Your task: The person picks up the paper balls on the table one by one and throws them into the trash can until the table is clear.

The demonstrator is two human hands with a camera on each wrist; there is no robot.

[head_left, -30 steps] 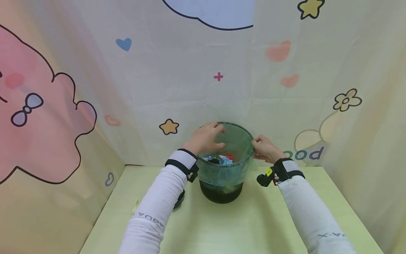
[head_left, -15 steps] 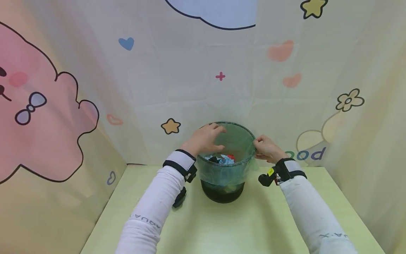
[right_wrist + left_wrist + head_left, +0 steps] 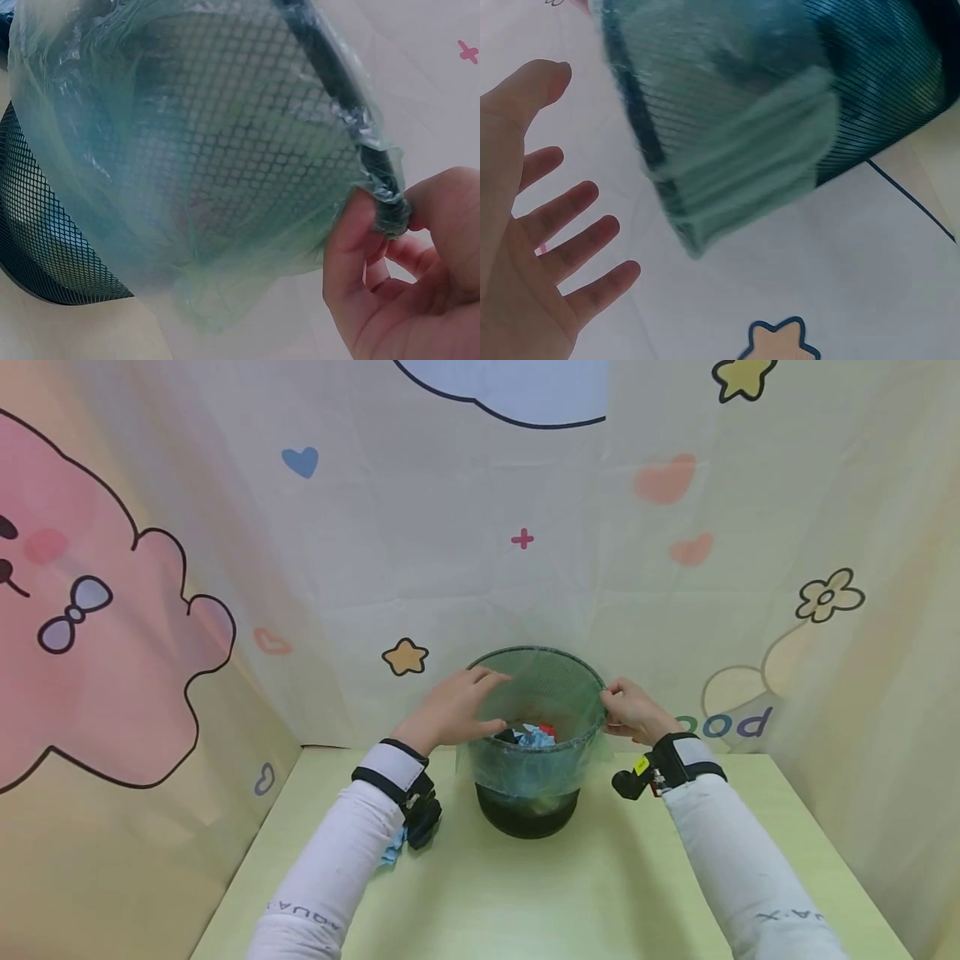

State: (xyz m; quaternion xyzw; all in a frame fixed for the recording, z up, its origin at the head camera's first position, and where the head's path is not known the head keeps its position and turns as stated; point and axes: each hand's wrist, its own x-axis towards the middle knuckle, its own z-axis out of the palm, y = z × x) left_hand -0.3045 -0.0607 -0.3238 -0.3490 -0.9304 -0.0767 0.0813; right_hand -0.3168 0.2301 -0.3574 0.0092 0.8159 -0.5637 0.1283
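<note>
A dark wire-mesh trash bin (image 3: pixel 525 818) stands at the back of the table. A thin green plastic bag (image 3: pixel 525 772) lines it and is folded down over the rim. Crumpled light-blue pieces (image 3: pixel 534 737), with something red and something black, lie inside. My right hand (image 3: pixel 636 710) pinches the bag-covered rim at the right, thumb and forefinger on it in the right wrist view. At the left side is my left hand (image 3: pixel 453 706), fingers spread. The left wrist view shows this left hand (image 3: pixel 555 232) apart from the rim, holding nothing.
On the pale table (image 3: pixel 510 902), a black lump (image 3: pixel 424 823) and a crumpled light-blue piece (image 3: pixel 393 846) lie left of the bin, partly behind my left forearm. A printed curtain (image 3: pixel 450 543) hangs close behind the bin.
My left hand has moved left, away from over the bin's opening. Its forearm shifted left too, uncovering the light-blue piece on the table. The right hand keeps its pinch on the rim.
</note>
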